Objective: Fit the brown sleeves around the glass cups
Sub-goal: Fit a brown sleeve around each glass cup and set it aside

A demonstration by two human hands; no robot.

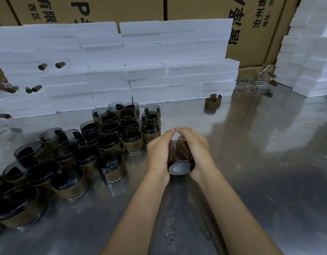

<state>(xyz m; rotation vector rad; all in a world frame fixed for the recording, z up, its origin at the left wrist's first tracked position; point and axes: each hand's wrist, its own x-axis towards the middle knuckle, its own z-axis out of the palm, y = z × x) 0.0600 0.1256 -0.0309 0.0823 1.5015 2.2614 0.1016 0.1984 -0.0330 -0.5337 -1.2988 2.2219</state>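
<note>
Above the middle of the shiny metal surface (250, 162), both hands are clamped on one dark glass cup (180, 167), held on its side with its base turned toward the camera. The left hand (158, 152) wraps the cup's left flank and the right hand (195, 150) wraps its right flank, and the fingertips of the two hands meet over the top of it. A brown sleeve (183, 152) shows between the palms, lying around the cup's body; how far along the glass it sits cannot be told, since the fingers cover most of it. To the left, a large cluster of sleeved cups (111, 137) stands upright on the surface, packed close together, each with a brown band around its lower part. Farther back on the right, two loose sleeves (213, 101) rest beside each other on the surface, well apart from the hands. Beyond them, a few clear bare glasses (250, 82) stand near the back corner. A wall of stacked white foam blocks (140, 57) runs behind the cluster, with more blocks piled at the right edge, and printed cardboard boxes (250, 24) rise behind the foam.
</note>
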